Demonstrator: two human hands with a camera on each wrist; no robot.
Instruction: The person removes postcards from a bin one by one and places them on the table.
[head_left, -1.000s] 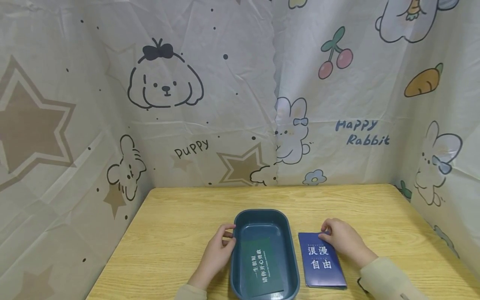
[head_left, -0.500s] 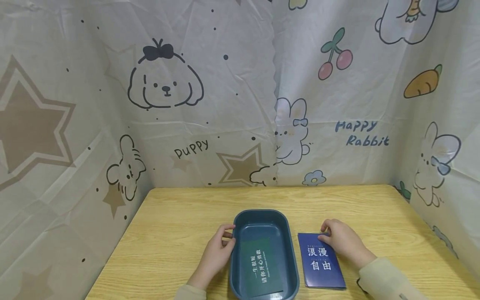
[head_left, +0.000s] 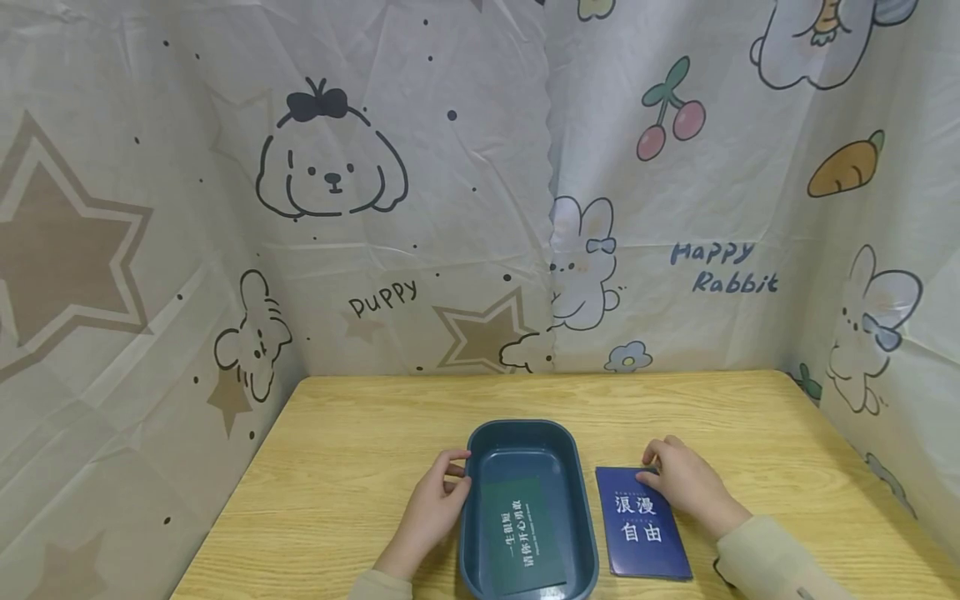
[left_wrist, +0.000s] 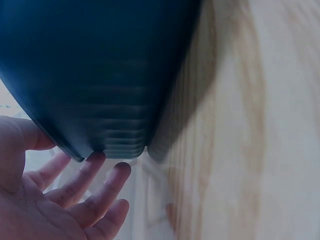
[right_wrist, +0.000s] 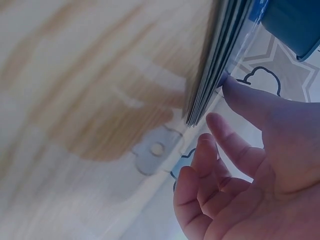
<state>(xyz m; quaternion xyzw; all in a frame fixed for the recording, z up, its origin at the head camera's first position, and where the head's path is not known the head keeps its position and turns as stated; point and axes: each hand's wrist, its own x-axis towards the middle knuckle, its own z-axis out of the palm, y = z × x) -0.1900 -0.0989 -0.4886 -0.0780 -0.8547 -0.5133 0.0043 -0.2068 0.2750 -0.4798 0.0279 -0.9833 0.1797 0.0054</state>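
Note:
A dark teal rectangular tray [head_left: 587,533] lies on the table, with a green card [head_left: 517,537] bearing white Chinese lettering flat inside it. My left hand [head_left: 435,500] is at the tray's left side, thumb and index fingertip at the rim. In the left wrist view its fingers [left_wrist: 107,195] are loosely spread near the tray's ribbed wall. To the right is a stack of thin booklets [head_left: 645,554], the top one blue with white characters. My right hand [head_left: 686,483] rests its thumb on the top cover near the far right corner, the loosely bent index finger beside the edge.
The wooden table [head_left: 360,450] reaches back to a pale curtain [head_left: 450,192] printed with cartoon animals and stars, which also runs along both sides. A narrow gap separates the tray from the booklets. Light sleeves [head_left: 780,558] cover both wrists.

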